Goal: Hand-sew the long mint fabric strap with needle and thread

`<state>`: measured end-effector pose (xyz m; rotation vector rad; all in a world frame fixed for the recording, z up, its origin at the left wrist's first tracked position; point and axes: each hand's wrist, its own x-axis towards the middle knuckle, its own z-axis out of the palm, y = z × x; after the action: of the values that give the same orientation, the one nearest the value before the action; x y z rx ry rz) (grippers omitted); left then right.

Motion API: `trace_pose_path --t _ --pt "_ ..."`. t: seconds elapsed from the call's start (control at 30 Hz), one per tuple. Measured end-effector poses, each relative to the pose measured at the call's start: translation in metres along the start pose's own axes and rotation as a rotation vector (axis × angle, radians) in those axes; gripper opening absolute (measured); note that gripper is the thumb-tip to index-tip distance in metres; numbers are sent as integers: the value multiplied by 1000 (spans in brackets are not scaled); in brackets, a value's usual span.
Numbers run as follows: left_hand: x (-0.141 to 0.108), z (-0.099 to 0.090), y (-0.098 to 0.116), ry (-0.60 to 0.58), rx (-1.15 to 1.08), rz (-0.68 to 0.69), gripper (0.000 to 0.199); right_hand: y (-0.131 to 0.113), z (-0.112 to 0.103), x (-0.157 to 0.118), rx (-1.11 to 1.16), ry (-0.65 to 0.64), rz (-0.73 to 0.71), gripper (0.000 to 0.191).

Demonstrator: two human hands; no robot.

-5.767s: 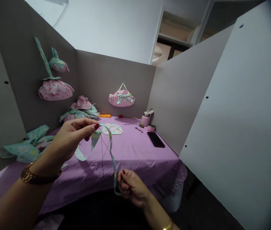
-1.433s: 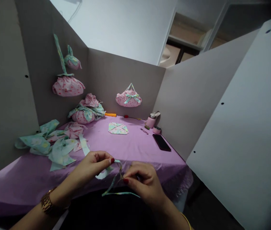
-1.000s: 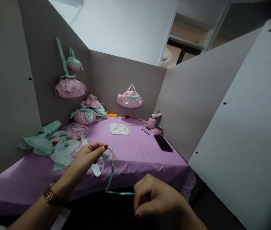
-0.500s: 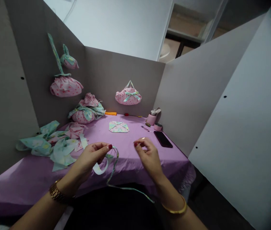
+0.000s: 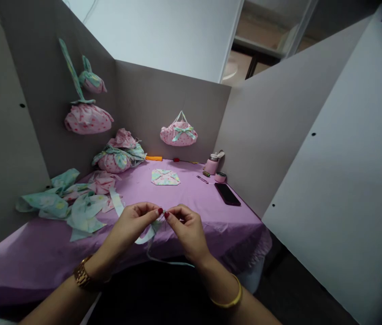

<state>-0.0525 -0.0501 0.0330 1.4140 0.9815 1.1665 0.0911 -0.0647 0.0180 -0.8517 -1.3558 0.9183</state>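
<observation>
Over the table's near edge, my left hand (image 5: 140, 222) pinches the end of a thin fabric cord (image 5: 168, 262). My right hand (image 5: 188, 229) meets it fingertip to fingertip, its thumb and forefinger closed at the same spot; what lies between those fingertips is too small to tell. The cord hangs below my hands and trails to the right over the dark lap. A pale green fabric strip (image 5: 117, 201) runs from the table to just under my hands.
A patterned fabric piece (image 5: 165, 177) lies mid-table. Fabric scraps (image 5: 85, 212) and pink pouches (image 5: 113, 161) are at the left. A phone (image 5: 227, 194), pink bottle (image 5: 212, 164) and round tin (image 5: 220, 177) sit at the right. Pouches (image 5: 89, 118) hang on the grey partitions (image 5: 143, 99).
My right hand has moved left from apart in the air to meet my left hand's fingertips. The hanging cord has shifted a little, and the view has tilted slightly.
</observation>
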Motion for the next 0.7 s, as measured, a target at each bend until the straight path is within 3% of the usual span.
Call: trace_pose_path --t 0.1,0.17,0.43,0.7 --pt "0 0 0 23 14 20 23 1 -3 0 461 -106 360 18" --pt "0 -1 0 46 22 33 22 0 -7 -1 614 -147 475 21" --pt "8 -21 0 189 15 112 17 5 -31 -19 983 -380 565 24" --pt "13 -37 3 319 -20 163 12 12 -50 -39 943 -469 517 30"
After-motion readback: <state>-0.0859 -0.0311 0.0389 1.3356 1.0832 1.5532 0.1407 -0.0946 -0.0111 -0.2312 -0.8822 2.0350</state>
